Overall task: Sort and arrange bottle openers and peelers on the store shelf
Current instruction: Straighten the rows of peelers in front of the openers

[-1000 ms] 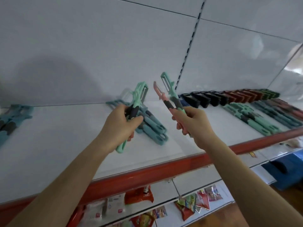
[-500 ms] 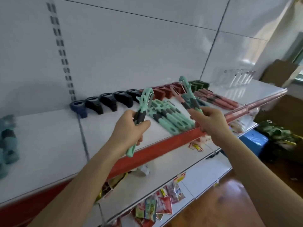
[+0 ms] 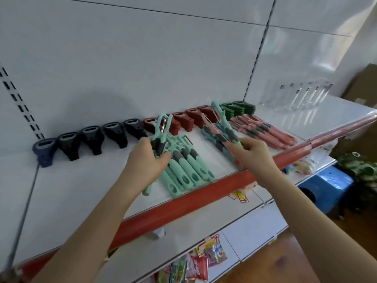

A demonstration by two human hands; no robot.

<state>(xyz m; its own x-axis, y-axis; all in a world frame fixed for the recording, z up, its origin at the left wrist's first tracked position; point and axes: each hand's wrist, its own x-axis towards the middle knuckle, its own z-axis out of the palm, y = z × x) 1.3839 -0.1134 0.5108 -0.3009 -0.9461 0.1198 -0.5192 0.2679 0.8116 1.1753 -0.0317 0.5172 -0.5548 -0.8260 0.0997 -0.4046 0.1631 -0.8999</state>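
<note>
My left hand point(image 3: 145, 162) grips a mint-green peeler point(image 3: 161, 127), blade up, just above a row of mint-green peelers point(image 3: 187, 166) lying on the white shelf point(image 3: 81, 190). My right hand point(image 3: 253, 154) holds two peelers together, a teal one point(image 3: 219, 111) and a pink one point(image 3: 210, 124), over a teal peeler pile point(image 3: 212, 137). Pink peelers point(image 3: 271, 133) lie further right. Along the back wall stand bottle openers in black point(image 3: 91, 139), red point(image 3: 187, 119) and green point(image 3: 237, 108).
The shelf has a red front rail point(image 3: 193, 203). Clear glass items point(image 3: 302, 97) stand at the right end. Snack packets point(image 3: 195, 262) hang on lower shelves. A blue stool point(image 3: 330, 184) and a camouflage bundle point(image 3: 359, 166) sit on the floor to the right.
The view has swung right along the shelf. Both hands have come down and forward with their peelers, from above the rail to just over the peeler rows.
</note>
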